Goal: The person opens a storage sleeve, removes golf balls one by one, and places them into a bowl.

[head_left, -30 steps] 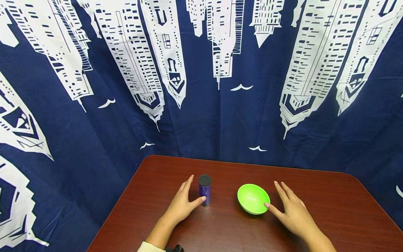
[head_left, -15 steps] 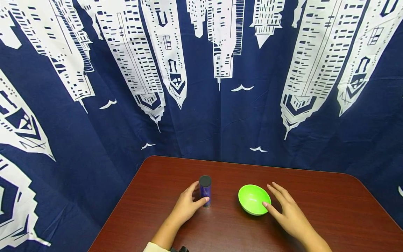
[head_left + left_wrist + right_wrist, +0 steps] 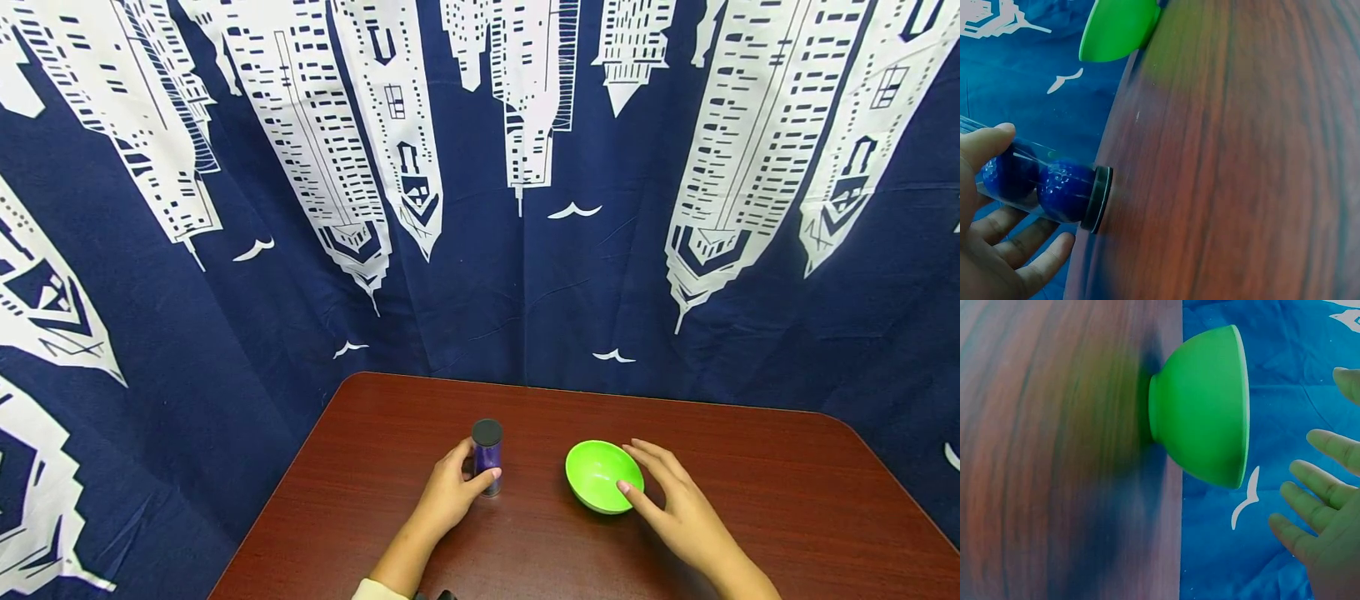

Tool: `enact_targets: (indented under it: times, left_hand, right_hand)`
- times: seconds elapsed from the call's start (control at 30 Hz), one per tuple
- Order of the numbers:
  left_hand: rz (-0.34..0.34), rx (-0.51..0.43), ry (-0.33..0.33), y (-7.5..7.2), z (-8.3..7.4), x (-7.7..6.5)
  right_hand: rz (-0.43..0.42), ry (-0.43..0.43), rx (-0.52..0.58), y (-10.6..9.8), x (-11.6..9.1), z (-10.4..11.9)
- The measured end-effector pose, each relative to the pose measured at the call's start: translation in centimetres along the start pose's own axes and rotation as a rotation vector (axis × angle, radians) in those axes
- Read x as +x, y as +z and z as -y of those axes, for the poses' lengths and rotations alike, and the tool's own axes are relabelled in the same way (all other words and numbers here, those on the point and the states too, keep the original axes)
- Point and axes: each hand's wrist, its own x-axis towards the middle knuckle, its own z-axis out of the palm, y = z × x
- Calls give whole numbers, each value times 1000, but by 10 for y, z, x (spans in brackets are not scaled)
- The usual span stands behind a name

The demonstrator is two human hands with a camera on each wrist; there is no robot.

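Observation:
Upright on the table stands a clear ball tube (image 3: 487, 455) with a dark lid. Blue textured balls (image 3: 1066, 190) show through its wall in the left wrist view, above a black base cap (image 3: 1099, 200). My left hand (image 3: 446, 493) holds the tube, thumb across the near side and fingers round the far side, partly hidden. A bright green bowl (image 3: 600, 475) sits right of the tube, mouth up. My right hand (image 3: 678, 510) is at the bowl's right side with fingers spread. In the right wrist view, a gap separates the fingertips (image 3: 1319, 437) from the bowl.
The reddish-brown wooden table (image 3: 525, 550) has rounded far corners. Behind it hangs a dark blue cloth (image 3: 487, 308) printed with white buildings and birds. A pale sleeve (image 3: 377, 590) and a small dark object (image 3: 446, 595) show at the bottom edge.
My left hand has moved right and its fingers have come round the tube. The right hand has moved left, nearer the bowl. Tube and bowl stay in place.

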Motion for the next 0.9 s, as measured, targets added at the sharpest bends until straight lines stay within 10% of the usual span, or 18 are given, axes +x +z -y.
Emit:
enact_targets:
  times: [0.9]
  left_hand:
    - [56, 114, 58, 7, -27, -11]
  right_hand:
    - [-32, -154, 111, 17, 7, 39]
